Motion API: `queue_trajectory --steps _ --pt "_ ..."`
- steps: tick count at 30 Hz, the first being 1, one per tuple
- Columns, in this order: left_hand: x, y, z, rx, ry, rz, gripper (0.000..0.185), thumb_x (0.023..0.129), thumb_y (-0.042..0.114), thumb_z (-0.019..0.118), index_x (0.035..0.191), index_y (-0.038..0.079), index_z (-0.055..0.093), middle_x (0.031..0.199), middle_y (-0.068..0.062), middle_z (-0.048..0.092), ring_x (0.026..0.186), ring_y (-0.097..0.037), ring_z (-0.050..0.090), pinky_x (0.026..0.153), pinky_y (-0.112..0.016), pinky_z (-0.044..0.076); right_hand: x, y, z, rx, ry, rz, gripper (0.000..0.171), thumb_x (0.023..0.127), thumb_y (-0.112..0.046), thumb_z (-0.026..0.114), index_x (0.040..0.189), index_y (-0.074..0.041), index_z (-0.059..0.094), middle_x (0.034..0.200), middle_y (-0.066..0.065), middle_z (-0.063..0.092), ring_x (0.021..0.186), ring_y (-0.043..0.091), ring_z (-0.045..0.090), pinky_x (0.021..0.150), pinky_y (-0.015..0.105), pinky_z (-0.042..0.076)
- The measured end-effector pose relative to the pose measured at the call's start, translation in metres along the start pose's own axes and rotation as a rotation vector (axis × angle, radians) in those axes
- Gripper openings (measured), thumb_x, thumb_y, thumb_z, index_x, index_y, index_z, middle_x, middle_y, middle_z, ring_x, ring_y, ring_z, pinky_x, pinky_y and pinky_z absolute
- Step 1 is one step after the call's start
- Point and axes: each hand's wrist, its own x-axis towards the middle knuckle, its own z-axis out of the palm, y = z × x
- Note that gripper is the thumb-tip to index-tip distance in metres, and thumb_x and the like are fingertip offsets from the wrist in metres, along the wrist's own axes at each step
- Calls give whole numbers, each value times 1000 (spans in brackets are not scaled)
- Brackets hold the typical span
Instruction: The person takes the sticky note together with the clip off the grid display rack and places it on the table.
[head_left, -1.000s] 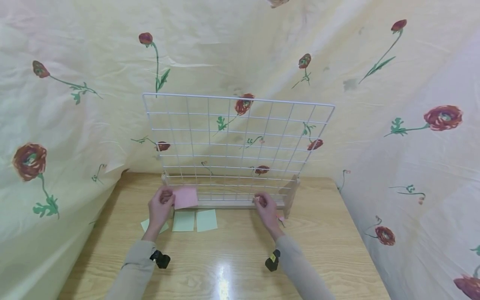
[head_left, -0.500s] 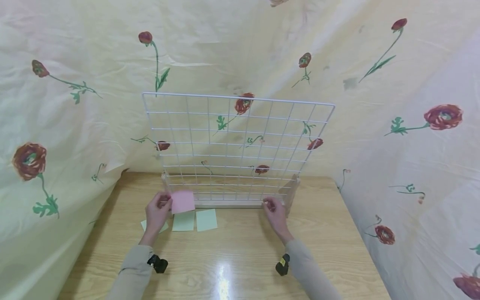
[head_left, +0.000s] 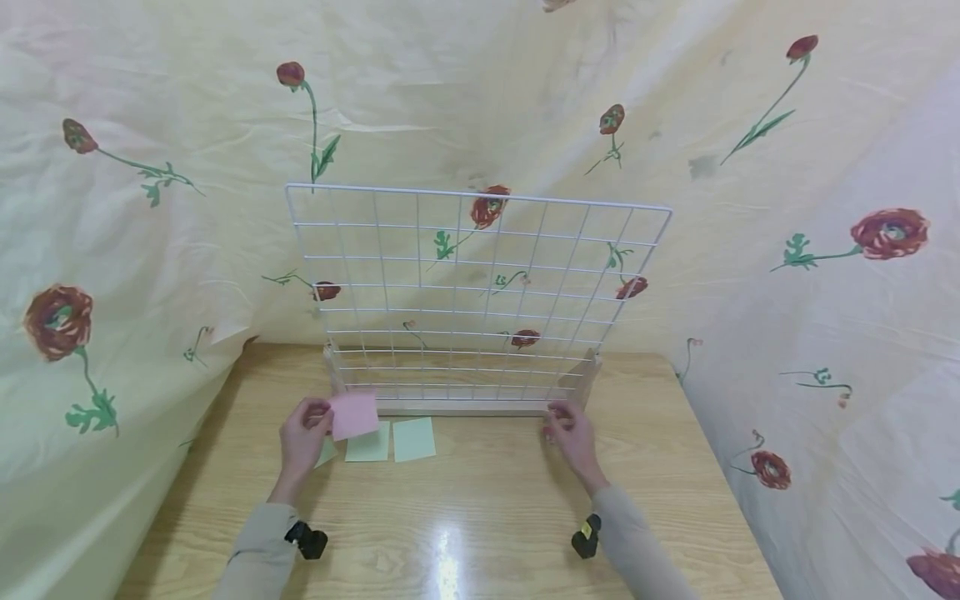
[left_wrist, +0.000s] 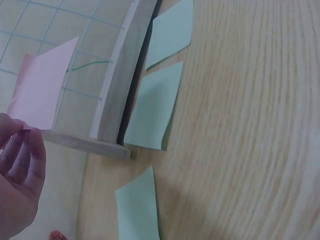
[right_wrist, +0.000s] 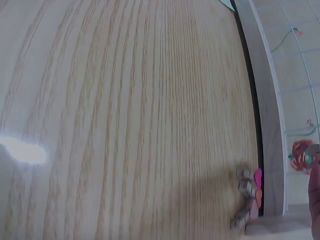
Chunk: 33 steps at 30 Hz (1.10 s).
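Note:
My left hand (head_left: 303, 429) pinches a pink paper note (head_left: 354, 415) by its edge, raised in front of the left end of a white wire grid (head_left: 480, 287). The grid leans back in a wooden stand (head_left: 465, 408). At the stand's right end is my right hand (head_left: 573, 437), fingers bent. In the right wrist view a small greyish piece, like a mini clothespin (right_wrist: 314, 149), shows at its fingertips, mostly cut off. Three mini clothespins (right_wrist: 245, 189) with coloured tops lie on the table beside the stand's right foot.
Pale green notes lie along the stand's front: one (head_left: 414, 439) to the right, one (head_left: 367, 446) partly behind the pink note, one (left_wrist: 137, 210) left of the stand. Flowered cloth (head_left: 150, 275) hangs around the wooden table (head_left: 450, 517).
My left hand has drawn the pink note down and left, away from the grid. My right hand has moved right and slightly down, toward the stand's right end.

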Motion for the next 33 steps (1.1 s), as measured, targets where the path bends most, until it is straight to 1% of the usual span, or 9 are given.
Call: queue_trajectory --steps 4,7,11,14,20,26,30,32,33 --pt "-3 -7 -4 25 17 -8 16 89 -8 60 105 -7 60 102 -25 63 75 -7 62 64 -17 55 -1 3 -9 -58 40 24 19 89 2 65 107 6 62 97 19 64 78 24 63 64 23 54" --pt "-5 -11 -7 35 28 8 16 88 -10 60 104 -8 59 100 -27 63 73 -5 61 63 -17 55 -4 5 -15 -76 54 60 21 89 -1 66 108 5 62 102 18 63 84 22 61 69 22 52" --pt "-9 -16 -11 33 35 11 16 87 -12 60 102 -10 59 101 -28 63 72 -2 60 61 -17 55 -8 10 -24 -100 53 77 25 91 -4 64 114 6 61 106 19 61 94 27 58 74 24 50" --pt "-12 -20 -15 42 30 -4 17 86 -12 60 103 -10 59 102 -29 62 73 -1 60 62 -17 55 -10 14 -30 -120 55 78 26 92 -3 63 115 7 60 107 20 62 98 31 58 75 23 50" --pt "-16 -27 -23 80 20 -33 17 88 -10 59 105 -9 58 102 -28 62 75 -7 62 62 -17 55 -14 24 -37 -167 88 118 21 91 -3 65 110 5 62 107 21 63 96 33 59 74 24 51" --pt "-19 -36 -30 67 26 -57 15 87 -10 60 102 -10 59 100 -27 62 70 -1 60 62 -18 55 -18 31 -41 -205 100 160 21 92 -5 64 109 7 62 106 22 63 95 33 60 74 26 53" --pt "-24 -40 -35 82 32 -67 14 87 -10 60 101 -10 59 98 -27 63 69 0 59 61 -17 54 -19 34 -43 -213 76 197 22 93 -7 63 111 6 62 107 22 63 97 33 59 74 21 52" --pt "-26 -41 -38 93 38 -78 13 87 -10 60 100 -9 59 97 -27 63 68 -1 59 61 -16 54 -19 35 -43 -213 58 228 23 94 -8 63 112 5 62 109 22 63 99 33 60 76 23 52" --pt "-28 -41 -39 100 43 -81 13 87 -10 60 100 -10 59 97 -27 63 68 -2 59 60 -16 53 -18 35 -44 -213 46 245 24 94 -9 62 113 5 61 110 23 63 100 34 59 79 26 52"
